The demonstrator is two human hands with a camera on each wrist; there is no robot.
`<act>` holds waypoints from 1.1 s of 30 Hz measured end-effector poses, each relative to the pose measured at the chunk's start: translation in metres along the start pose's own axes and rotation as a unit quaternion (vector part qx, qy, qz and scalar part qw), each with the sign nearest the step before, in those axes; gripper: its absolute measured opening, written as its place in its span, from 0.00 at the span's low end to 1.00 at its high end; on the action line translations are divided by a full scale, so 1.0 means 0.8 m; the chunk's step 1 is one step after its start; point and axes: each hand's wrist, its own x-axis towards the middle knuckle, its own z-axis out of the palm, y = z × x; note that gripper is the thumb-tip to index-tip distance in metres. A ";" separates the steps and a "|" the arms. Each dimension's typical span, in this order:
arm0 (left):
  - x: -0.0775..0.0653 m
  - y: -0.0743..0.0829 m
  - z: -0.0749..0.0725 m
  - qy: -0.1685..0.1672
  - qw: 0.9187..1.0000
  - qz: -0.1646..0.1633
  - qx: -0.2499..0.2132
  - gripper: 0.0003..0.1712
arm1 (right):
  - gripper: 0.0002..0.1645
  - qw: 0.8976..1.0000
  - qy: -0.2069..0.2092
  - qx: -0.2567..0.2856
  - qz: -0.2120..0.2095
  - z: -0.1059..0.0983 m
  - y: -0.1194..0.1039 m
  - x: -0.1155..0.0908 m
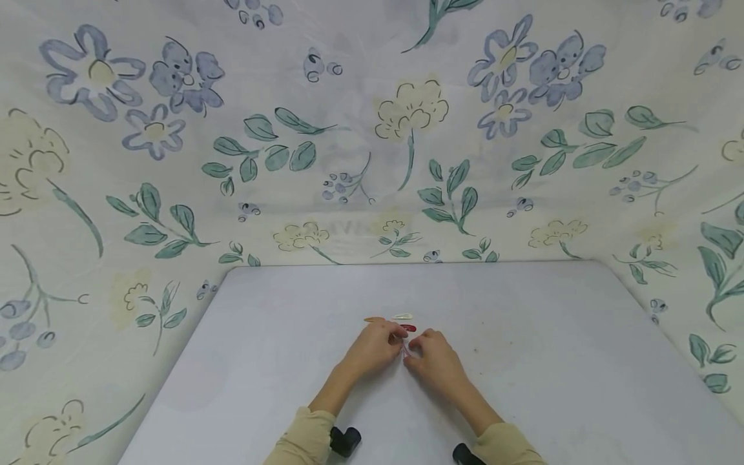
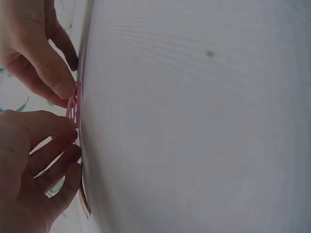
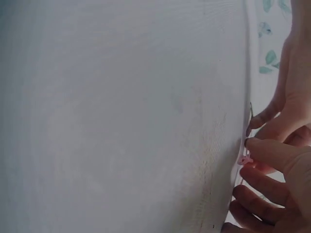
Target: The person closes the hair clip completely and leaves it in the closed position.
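Observation:
A small pink hair clip (image 2: 74, 114) with slots through it is held between both hands, just above or on the white table. My left hand (image 1: 380, 344) pinches one end of it between thumb and index finger. At the other end, the thumb and fingers of my right hand (image 1: 434, 363) grip it. In the right wrist view the clip's pink end (image 3: 245, 159) shows between the fingertips; the rest is covered. Beyond the hands lie a red clip (image 1: 409, 328), a white clip (image 1: 402, 316) and an orange clip (image 1: 374, 319), the red one partly behind the left fingers.
The white tabletop (image 1: 261, 361) extends around the hands, with small dark specks to the right. A floral cloth (image 1: 360, 142) rises behind the table's far edge and along both sides. Black camera mounts sit at both wrists by the beige sleeves (image 1: 305, 434).

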 end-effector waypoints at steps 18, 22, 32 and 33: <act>-0.002 0.000 0.003 0.005 0.999 0.001 0.036 0.03 | 0.04 0.999 0.002 -0.038 -0.009 -0.002 -0.005 -0.003; -0.001 -0.002 0.004 0.009 0.999 0.009 0.036 0.02 | 0.04 0.999 0.000 -0.037 -0.006 -0.002 -0.005 -0.003; -0.004 0.000 0.002 0.021 1.000 0.002 0.021 0.03 | 0.05 1.000 -0.004 -0.026 -0.011 -0.001 0.001 0.000; -0.005 0.000 0.002 0.022 1.000 0.000 0.020 0.03 | 0.05 1.000 -0.002 -0.022 -0.014 -0.001 0.002 0.000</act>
